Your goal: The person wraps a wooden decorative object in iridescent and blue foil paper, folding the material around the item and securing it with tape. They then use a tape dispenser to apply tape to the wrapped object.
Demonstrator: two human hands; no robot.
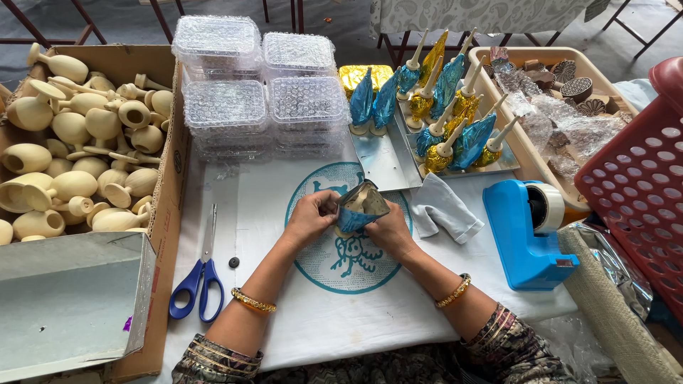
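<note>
Both my hands meet over a white cloth [341,313] with a teal round print. My left hand [310,217] and my right hand [390,229] together grip a small piece wrapped in shiny blue foil [359,208], whose gold inner side shows at the top. The fingers of both hands pinch the foil's edges. Just behind stands a metal tray [384,163] with several finished blue and gold foil-wrapped pieces [448,107] with cream handles.
A cardboard box [167,213] of plain cream wooden pieces is at left. Blue-handled scissors [199,274] lie beside it. Stacked clear plastic containers [256,78] sit behind. A blue tape dispenser [526,227], grey cloth [441,206], beige tray [530,142] and red basket [640,178] are at right.
</note>
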